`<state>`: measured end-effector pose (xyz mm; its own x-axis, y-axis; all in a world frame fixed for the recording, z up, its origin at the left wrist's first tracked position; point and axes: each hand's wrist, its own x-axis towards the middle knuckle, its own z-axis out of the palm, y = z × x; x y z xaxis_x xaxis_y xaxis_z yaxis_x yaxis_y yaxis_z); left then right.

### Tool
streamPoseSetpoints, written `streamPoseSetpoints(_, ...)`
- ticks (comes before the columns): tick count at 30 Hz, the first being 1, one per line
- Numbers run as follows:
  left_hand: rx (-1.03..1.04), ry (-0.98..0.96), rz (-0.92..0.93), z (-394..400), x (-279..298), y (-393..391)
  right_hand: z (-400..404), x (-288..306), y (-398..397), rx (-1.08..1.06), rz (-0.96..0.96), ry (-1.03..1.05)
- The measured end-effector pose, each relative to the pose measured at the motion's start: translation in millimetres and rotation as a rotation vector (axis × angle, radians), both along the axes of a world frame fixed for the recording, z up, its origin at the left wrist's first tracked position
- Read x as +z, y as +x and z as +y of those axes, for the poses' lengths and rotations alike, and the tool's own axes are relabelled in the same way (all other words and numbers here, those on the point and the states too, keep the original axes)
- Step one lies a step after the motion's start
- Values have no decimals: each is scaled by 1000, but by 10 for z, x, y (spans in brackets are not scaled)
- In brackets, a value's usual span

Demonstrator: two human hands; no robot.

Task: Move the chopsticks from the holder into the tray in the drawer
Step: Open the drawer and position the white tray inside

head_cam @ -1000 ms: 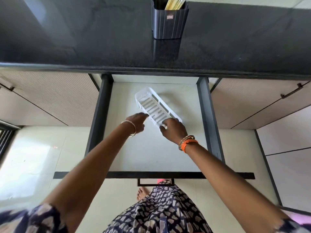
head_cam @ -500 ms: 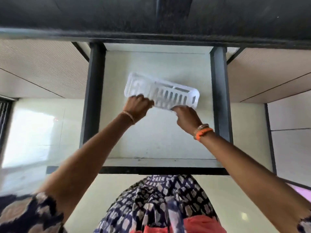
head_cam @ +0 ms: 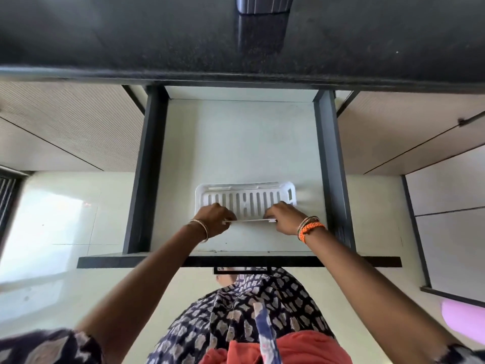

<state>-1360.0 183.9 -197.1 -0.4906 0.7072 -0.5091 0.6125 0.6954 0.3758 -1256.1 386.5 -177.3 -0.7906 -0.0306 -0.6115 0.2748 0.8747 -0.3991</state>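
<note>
A pale floor (head_cam: 47,232) is showing at the far left, beside a tan cabinet front (head_cam: 68,127). Just right of it the dark left wall of the open drawer (head_cam: 143,179) is running from the counter toward the near side. The left hand (head_cam: 214,220), wearing a thin bangle (head_cam: 202,228), is reaching into the drawer with its fingers curled round the near left edge of the tray (head_cam: 246,197), gripping it. The white slotted tray is lying flat and crosswise on the drawer floor, in the near half, with nothing lying in it. The right hand (head_cam: 282,218) is gripping the tray's near right edge in the same way, fingers curled over the rim, an orange band (head_cam: 311,228) sitting on its wrist. Far above, on the black counter (head_cam: 105,35), the dark holder (head_cam: 263,3) is standing at the top edge of the view, well apart from the tray; only its base is showing, so whether the chopsticks are inside cannot be told. At the near right a pink object (head_cam: 464,320) is peeking in
</note>
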Motion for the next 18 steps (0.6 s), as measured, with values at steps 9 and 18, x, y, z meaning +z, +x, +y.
streamPoseSetpoints(9,-29,-136,-68,27,158,17,-26,213,22,-122,-39,-129)
streamPoseSetpoints(18,76,194,31,633,1691,-1177,698,1582,-1094,-368,611,-281)
